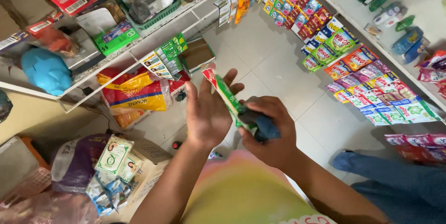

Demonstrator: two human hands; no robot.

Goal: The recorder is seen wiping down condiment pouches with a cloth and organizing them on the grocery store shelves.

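Note:
My left hand (209,112) holds a long, narrow green, white and red carton (226,95), its fingers spread along the box's back. My right hand (269,128) is closed on a dark blue cloth (262,124) and presses it against the lower end of the carton. Both hands meet in the middle of the view, above a pale tiled floor (274,61). My forearms and a pastel shirt fill the bottom of the picture.
White shelves (139,47) at left carry boxes, a green basket (155,17) and a blue piggy bank (46,70). Strips of coloured sachets (353,66) hang at right. Bags and packets (111,159) lie lower left. Another person's blue-trousered leg (385,170) stands lower right.

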